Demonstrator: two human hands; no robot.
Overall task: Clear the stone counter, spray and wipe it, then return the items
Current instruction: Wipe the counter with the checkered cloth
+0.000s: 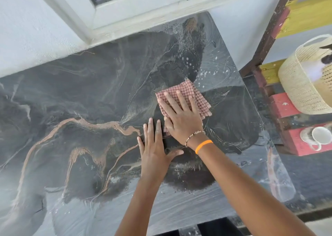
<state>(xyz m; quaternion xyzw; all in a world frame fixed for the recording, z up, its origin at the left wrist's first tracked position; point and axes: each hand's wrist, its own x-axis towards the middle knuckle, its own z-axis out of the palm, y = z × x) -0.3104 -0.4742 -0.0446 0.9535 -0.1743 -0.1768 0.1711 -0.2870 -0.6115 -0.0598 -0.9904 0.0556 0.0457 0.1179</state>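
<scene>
The dark stone counter (80, 100) with tan veins fills most of the view and looks wet, with spray droplets and wipe streaks toward its right end. A folded red-and-white checked cloth (186, 90) lies on it right of centre. My right hand (181, 117) presses flat on the cloth with fingers spread. Just to its left, my left hand (154, 151) rests flat on the bare stone, fingers apart, holding nothing.
A white wall and window frame (125, 10) border the counter's far side. To the right stands a painted wooden shelf (280, 106) holding a woven basket (305, 84) and a white cup (321, 136) on a saucer. The counter's near edge runs along the bottom.
</scene>
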